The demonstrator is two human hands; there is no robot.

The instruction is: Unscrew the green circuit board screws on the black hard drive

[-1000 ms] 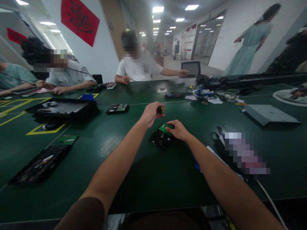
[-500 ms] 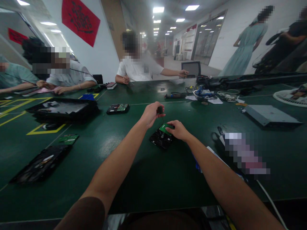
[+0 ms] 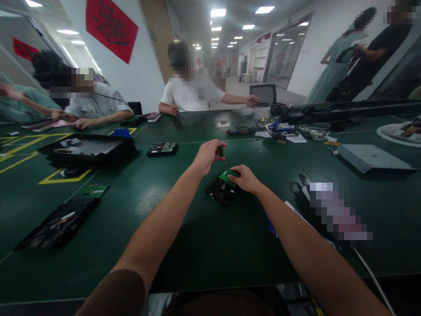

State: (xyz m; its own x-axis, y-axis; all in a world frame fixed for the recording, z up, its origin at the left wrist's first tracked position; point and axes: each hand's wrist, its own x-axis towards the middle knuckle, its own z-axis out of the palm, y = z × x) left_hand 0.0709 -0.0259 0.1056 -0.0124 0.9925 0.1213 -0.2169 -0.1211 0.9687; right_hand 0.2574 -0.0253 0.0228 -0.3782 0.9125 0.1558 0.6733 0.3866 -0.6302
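Note:
On the green table in front of me lies a black hard drive (image 3: pixel 221 190) with a green circuit board (image 3: pixel 226 176) on its far side. My left hand (image 3: pixel 209 156) is closed around the dark handle of a screwdriver (image 3: pixel 220 151), held upright with its thin shaft pointing down at the board's far edge. Whether the tip sits in a screw is too small to tell. My right hand (image 3: pixel 246 179) grips the right edge of the hard drive, its thumb lying on the circuit board.
A second hard drive (image 3: pixel 162 149) lies farther back. Left are a black tray (image 3: pixel 88 151) and a black casing (image 3: pixel 59 224) beside a green board (image 3: pixel 95 190). A grey metal box (image 3: pixel 375 159), tangled cables (image 3: pixel 281 128) and a blurred-out object (image 3: pixel 340 213) lie right. A person (image 3: pixel 189 94) sits opposite.
Both my hands, the screwdriver and the hard drive look almost unchanged. At the far left a seated person has raised a hand, and the standing person in dark clothes has shifted left.

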